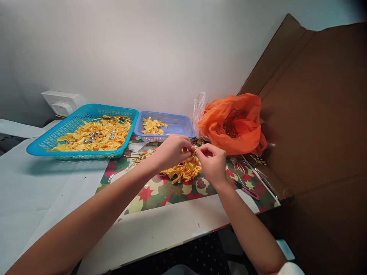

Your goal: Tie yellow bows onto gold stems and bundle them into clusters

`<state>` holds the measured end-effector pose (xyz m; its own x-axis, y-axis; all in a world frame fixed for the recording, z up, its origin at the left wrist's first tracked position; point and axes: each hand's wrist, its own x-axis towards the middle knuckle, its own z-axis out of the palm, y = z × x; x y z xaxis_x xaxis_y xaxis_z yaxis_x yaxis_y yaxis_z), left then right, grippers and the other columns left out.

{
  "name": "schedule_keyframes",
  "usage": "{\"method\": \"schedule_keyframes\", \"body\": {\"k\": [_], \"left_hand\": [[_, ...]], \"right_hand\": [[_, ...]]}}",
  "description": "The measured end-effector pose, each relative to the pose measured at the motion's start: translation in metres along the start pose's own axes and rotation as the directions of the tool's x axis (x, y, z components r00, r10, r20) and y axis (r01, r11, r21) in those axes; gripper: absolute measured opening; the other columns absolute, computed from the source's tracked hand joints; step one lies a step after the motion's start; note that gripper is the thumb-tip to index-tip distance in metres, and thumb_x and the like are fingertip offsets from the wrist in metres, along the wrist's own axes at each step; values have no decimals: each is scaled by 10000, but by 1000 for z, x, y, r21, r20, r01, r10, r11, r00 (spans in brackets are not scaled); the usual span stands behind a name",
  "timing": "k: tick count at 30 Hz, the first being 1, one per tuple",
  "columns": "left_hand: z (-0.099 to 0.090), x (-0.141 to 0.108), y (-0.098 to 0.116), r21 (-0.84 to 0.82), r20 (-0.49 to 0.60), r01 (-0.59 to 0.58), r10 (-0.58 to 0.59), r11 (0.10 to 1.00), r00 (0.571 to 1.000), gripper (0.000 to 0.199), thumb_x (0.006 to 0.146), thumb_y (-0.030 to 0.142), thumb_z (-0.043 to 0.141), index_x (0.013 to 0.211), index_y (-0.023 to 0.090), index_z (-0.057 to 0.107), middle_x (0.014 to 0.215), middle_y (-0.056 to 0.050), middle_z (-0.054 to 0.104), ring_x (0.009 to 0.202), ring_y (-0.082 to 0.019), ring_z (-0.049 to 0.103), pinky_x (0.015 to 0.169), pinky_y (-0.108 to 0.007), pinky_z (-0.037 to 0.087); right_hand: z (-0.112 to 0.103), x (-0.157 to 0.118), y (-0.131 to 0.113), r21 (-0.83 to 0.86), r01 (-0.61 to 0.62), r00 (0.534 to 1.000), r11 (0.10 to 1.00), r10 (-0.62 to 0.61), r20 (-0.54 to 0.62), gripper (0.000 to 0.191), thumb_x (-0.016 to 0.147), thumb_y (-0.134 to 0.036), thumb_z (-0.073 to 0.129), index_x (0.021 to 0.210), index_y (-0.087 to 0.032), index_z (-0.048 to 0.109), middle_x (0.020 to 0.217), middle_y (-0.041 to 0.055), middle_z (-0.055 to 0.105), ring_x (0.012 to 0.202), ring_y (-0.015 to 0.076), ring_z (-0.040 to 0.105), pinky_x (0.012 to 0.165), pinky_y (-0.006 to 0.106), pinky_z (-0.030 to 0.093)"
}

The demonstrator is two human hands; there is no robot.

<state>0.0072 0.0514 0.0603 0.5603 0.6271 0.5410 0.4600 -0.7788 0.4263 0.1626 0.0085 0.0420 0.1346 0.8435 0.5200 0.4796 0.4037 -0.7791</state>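
With left hand (174, 151) and right hand (212, 162), both closed at the fingertips, pinches thin gold cord (195, 150) near the centre of the frame. Just below the hands, has heap of yellow bows (187, 170) on patterned sheet (160, 194). At the left of the frame, has blue basket (71, 154) with more bows and small silver pieces (91, 138); beside it, smaller purple basket (182, 130). Right of centre, has orange bag (243, 135), open at top; at lower right, pink tool (250, 192), lying on the sheet.
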Motion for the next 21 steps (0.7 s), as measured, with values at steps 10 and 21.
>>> {"method": "schedule_keyframes", "body": {"k": [10,21], "left_hand": [[2,-1,-1,68,-24,65,-64,996,998,163,730,88,611,623,160,710,687,-31,707,563,-127,563,581,-255,413],[3,0,-1,103,-48,32,-27,994,998,199,709,50,571,592,154,696,673,-31,695,550,-118,535,583,-243,407]], "right_hand": [[17,-18,14,220,-84,992,972,101,-70,154,781,-286,692,875,-176,746,852,56,740,784,183,681,780,332,554],[22,-17,18,223,-43,990,974,71,-119,119,788,-256,674,841,-179,747,839,49,746,776,179,691,776,329,553]]}}
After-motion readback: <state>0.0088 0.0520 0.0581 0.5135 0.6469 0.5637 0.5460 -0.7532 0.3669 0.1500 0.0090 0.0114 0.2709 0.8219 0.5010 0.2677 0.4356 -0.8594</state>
